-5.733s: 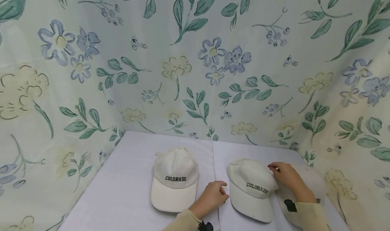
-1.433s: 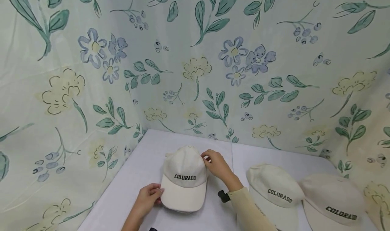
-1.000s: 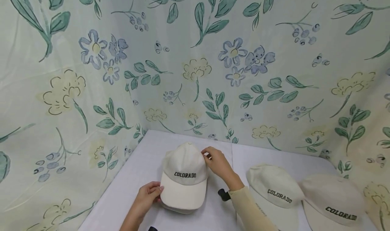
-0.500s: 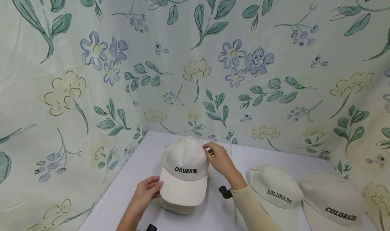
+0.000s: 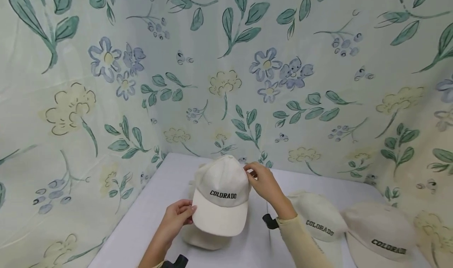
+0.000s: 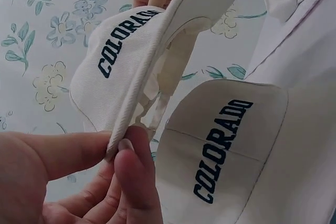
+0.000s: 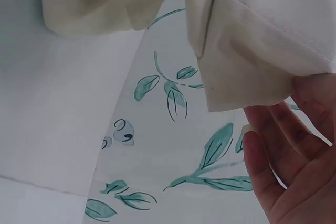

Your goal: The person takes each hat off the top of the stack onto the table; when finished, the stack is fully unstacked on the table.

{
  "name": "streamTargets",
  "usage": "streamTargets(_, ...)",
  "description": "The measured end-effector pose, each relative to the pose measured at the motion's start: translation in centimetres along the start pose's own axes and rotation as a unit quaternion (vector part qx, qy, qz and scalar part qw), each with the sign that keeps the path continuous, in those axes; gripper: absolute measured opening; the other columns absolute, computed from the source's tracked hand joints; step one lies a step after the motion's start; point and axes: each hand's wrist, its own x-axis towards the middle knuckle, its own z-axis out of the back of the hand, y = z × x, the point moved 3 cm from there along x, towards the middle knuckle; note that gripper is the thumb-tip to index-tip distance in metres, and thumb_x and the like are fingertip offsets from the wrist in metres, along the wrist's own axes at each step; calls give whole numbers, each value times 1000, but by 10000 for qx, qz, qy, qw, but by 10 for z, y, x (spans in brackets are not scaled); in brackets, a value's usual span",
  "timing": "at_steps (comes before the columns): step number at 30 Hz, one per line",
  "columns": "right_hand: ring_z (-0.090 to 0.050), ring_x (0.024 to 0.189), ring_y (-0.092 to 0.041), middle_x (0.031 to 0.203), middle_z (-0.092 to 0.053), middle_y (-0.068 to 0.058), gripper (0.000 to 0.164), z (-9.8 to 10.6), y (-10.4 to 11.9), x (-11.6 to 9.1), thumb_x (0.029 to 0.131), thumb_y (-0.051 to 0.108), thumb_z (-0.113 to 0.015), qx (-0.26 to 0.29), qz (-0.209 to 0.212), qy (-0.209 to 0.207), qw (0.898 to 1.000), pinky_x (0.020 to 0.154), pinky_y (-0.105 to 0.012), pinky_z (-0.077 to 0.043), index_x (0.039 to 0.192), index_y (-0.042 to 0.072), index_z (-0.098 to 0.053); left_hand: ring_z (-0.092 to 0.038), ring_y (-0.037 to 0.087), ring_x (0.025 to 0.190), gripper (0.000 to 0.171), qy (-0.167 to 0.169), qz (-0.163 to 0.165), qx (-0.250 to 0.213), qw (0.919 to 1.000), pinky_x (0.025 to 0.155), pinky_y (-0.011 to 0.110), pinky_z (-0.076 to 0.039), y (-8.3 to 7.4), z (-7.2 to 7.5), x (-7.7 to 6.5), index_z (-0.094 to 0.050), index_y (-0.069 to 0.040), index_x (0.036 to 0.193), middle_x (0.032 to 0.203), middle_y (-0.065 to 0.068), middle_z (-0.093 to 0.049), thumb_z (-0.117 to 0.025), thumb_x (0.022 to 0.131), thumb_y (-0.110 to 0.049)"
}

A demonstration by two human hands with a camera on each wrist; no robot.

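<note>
Both hands hold up a cream baseball cap (image 5: 223, 177) with COLORADO in dark letters. My left hand (image 5: 174, 217) pinches the left edge of its brim between thumb and fingers, as the left wrist view shows close up. With fingertips, my right hand (image 5: 263, 181) pinches the rim at the right side of the crown; in the right wrist view that hand (image 7: 296, 140) grips the cloth edge. Below lies a second cream cap (image 5: 207, 239), also lettered COLORADO (image 6: 220, 148), mostly hidden in the head view by the raised one.
To the right, a third cream cap (image 5: 313, 213) lies partly behind the right sleeve (image 5: 301, 240). Beside it sits a slightly pinker COLORADO cap (image 5: 382, 228). A white cloth covers the table (image 5: 141, 221), with floral curtain (image 5: 198, 63) behind and at the sides.
Earlier the hands were at the caps on the right, then moved to the left one. Over the last second they have raised its top cap and shifted it rightward, uncovering the cap beneath.
</note>
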Motion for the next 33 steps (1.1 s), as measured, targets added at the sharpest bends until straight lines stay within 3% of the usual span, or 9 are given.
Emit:
streamTargets(7, -70, 92, -24, 112, -70, -6, 14, 22, -15, -12, 98, 8, -68, -179, -210, -126, 9995, 75, -40, -59, 111, 11, -72, -65, 16, 77, 34, 423, -193, 34, 9989, 69, 29, -57, -1, -25, 9, -59, 8, 123, 93, 5, -72, -67, 100, -16)
streamTargets(16, -69, 92, -23, 112, -69, -5, 14, 46, -39, -30, 98, 8, -68, -404, -424, -49, 9983, 77, -40, -59, 111, 11, -71, -63, 15, 70, 30, 961, -375, -19, 9947, 66, 27, -56, -1, -56, 12, -61, 9, 116, 87, 4, -71, -69, 98, -14)
streamTargets(33, -68, 87, -20, 112, -69, -8, 15, 74, -75, -59, 98, 5, -67, -524, -761, -53, 9957, 70, -33, -57, 112, 8, -70, -63, 13, 68, 27, 1407, -402, -20, 9892, 64, 28, -57, 13, -104, 15, -62, 8, 112, 85, 3, -71, -71, 96, -11)
